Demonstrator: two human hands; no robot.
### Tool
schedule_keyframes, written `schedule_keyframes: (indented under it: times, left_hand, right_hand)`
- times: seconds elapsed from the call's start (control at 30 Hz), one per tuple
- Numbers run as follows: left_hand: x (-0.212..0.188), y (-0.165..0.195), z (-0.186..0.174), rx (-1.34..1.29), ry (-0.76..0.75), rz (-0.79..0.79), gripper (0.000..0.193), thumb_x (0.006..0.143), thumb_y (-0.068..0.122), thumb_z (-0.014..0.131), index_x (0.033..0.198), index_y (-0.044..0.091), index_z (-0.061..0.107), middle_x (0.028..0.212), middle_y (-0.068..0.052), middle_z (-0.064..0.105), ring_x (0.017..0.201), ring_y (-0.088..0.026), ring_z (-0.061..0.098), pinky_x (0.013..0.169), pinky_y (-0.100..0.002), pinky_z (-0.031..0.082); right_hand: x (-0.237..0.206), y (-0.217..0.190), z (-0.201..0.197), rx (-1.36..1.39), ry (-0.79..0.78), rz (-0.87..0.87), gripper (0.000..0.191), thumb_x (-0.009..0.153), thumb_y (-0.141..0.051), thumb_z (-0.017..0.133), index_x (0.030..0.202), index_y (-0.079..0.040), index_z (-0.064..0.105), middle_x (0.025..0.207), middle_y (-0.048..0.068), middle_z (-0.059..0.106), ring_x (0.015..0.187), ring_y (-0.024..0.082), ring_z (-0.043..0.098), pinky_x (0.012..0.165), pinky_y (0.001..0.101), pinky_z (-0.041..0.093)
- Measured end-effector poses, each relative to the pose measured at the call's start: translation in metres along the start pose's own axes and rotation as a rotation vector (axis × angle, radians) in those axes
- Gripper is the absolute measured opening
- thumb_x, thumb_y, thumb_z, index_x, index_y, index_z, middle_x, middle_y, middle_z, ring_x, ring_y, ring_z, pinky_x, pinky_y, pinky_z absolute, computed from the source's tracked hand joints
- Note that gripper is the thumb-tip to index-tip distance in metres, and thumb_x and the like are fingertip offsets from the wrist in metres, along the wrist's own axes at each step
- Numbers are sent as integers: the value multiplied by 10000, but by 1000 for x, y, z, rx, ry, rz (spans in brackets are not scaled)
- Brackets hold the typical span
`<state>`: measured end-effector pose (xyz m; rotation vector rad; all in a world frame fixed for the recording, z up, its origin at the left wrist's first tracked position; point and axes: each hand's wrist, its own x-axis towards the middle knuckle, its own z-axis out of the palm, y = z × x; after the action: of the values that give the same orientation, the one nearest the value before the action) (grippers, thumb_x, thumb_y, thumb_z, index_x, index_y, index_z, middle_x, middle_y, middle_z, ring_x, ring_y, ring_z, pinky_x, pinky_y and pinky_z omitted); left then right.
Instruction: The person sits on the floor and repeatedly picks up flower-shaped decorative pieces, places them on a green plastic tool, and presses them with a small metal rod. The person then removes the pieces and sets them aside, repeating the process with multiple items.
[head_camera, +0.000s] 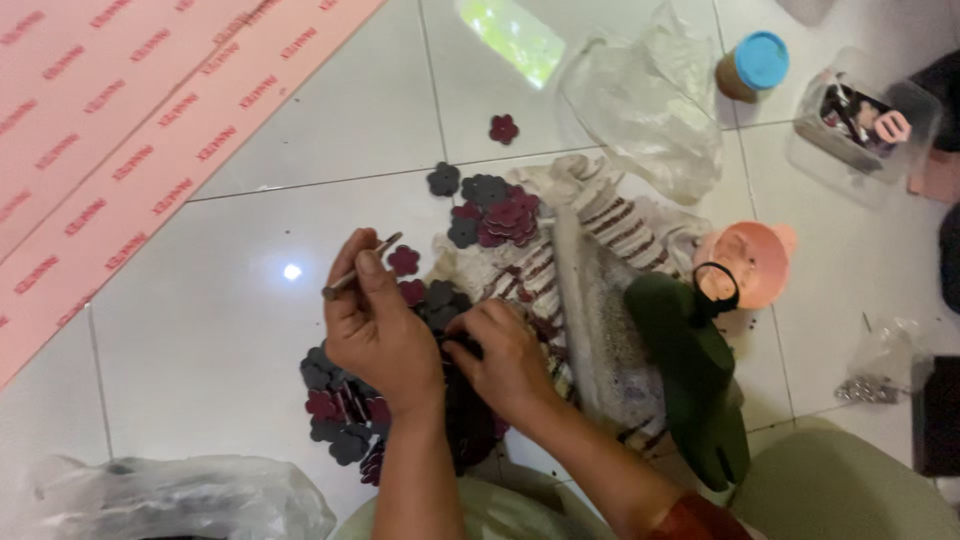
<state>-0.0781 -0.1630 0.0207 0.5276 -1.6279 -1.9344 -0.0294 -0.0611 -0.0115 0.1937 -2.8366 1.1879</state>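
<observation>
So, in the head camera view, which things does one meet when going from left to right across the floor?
Pink sheet → left hand holding a thin tool → right hand → striped cloth → dark green glue gun → pink bowl → clear plastic box.

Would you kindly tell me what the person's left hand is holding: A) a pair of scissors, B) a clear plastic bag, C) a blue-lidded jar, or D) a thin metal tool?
D: the left hand grips a thin metal tool between thumb and fingers, its tip pointing up and right over the flower-shaped cutouts on the tiled floor.
</observation>
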Motion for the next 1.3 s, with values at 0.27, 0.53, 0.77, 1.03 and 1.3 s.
schedule_keyframes:
  times: [0.27, 0.53, 0.77, 1.03, 1.3]
  left_hand:
    - [-4, -1, 6, -14, -61, -37, 276, 1105, 179, 604, 1273, -30, 669, 1208, -99, 725, 1084, -128, 673, 930, -262, 560]
    - [-9, -2, 12, -22, -174, -229, 318, 1063, 196, 583, 1322, 23, 648, 1146, -41, 743, 994, -70, 670, 819, -223, 534]
    - [-14, 1, 22, 262, -440, -326, 334, 1050, 220, 617, 1347, 97, 709, 857, -24, 691, 740, -42, 560, 675, -218, 470]
    - [-38, -15, 34, 552, -817, -228, 304, 952, 243, 673, 1232, 136, 725, 901, -97, 775, 751, -140, 754, 665, -317, 565]
    - [-57, -49, 64, 740, -907, -267, 287, 1020, 287, 503, 1087, 54, 657, 992, -184, 729, 939, -383, 699, 802, -420, 538]
  right_hand:
    - [-11, 9, -13, 169, 20, 193, 241, 831, -55, 797, 1060, -71, 722, 954, 90, 722, 874, 241, 712, 770, 355, 565]
    - [-34, 52, -77, 537, 64, 594, 389, 881, -38, 738, 1260, -64, 655, 934, 54, 737, 827, 132, 718, 746, 287, 608]
    - [-57, 47, -128, -70, 261, 417, 302, 887, -59, 753, 1182, -36, 693, 944, 96, 756, 786, 156, 755, 721, 290, 586]
    - [-58, 34, -158, -498, 95, -216, 301, 775, -49, 758, 1067, 5, 705, 964, 137, 723, 892, 324, 722, 762, 405, 568]
    - [-91, 114, -221, -207, 569, 314, 276, 916, -81, 719, 1178, -6, 677, 1066, 118, 702, 936, 215, 693, 867, 322, 551]
